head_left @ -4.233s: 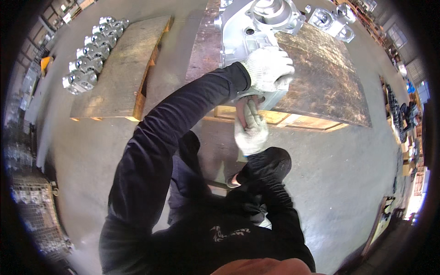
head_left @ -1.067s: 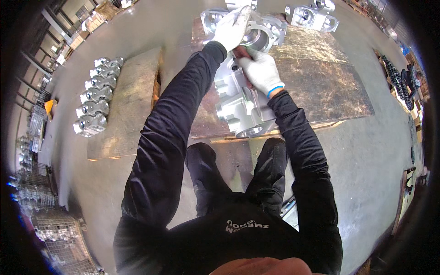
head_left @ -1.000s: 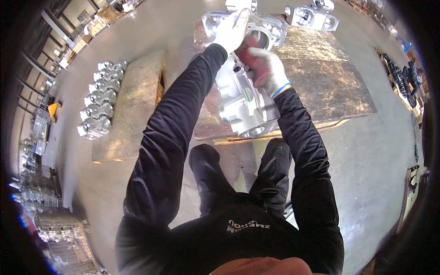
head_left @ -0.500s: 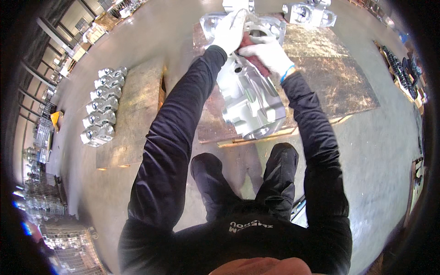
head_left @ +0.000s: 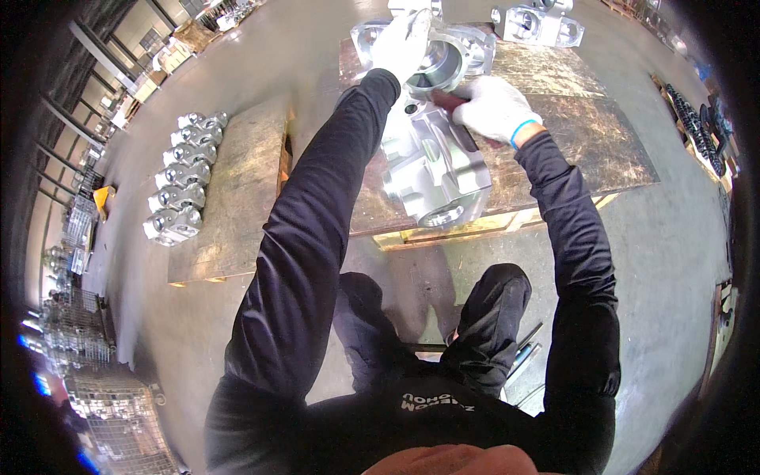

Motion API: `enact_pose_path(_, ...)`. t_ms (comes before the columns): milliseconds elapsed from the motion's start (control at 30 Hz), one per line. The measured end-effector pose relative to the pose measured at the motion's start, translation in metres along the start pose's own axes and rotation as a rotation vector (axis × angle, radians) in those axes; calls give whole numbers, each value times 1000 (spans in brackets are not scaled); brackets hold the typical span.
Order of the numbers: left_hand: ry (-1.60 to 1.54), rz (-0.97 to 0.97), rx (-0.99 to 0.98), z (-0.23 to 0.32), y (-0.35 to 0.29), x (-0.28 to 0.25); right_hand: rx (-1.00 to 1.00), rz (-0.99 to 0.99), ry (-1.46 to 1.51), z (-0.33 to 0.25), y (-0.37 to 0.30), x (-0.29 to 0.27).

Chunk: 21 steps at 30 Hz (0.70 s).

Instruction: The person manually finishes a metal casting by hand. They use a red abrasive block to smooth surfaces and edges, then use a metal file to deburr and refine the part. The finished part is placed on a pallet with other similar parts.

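Note:
A large silvery machined metal casting [head_left: 439, 162] lies on a wooden board, its round open bore at the far end. My left hand [head_left: 402, 46], in a white glove, grips the rim beside that bore. My right hand [head_left: 499, 111], gloved in white with a blue cuff edge, is closed around a dark red pad [head_left: 449, 100], cloth or abrasive, I cannot tell which. The pad sits at the casting's right side, just below the bore. The fingers of my left hand are partly hidden by its back.
The brown wooden pallet [head_left: 574, 150] carries further silvery castings [head_left: 538, 25] at its far edge. To the left, a second pallet [head_left: 237, 190] holds a row of several smaller castings [head_left: 184, 176]. Dark coiled parts [head_left: 693, 127] lie far right. Wire cages [head_left: 119, 423] stand lower left.
My right hand has moved right and slightly nearer with the red pad, away from my left hand, uncovering the round bore. My left hand stays at the far end of the casting.

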State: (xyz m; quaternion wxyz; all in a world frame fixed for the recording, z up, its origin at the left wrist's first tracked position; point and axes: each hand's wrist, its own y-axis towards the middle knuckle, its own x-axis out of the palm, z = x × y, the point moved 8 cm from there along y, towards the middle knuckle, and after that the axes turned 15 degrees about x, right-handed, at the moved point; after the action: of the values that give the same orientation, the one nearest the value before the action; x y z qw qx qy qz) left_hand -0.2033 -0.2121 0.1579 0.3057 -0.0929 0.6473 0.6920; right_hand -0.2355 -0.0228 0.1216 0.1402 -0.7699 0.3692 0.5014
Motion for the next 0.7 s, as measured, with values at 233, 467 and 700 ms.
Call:
enact_pose_path(233, -50, -51, -72, 16, 13, -7, 348, -389, 354, 56, -32, 20)
enact_pose_path(467, -29, -34, -239, 28, 14, -11, 136, -482, 577, 127, -122, 28)
enact_pose_path(700, 92, -197, -361, 36, 22, -7, 400, -574, 1411, 126, -123, 110)
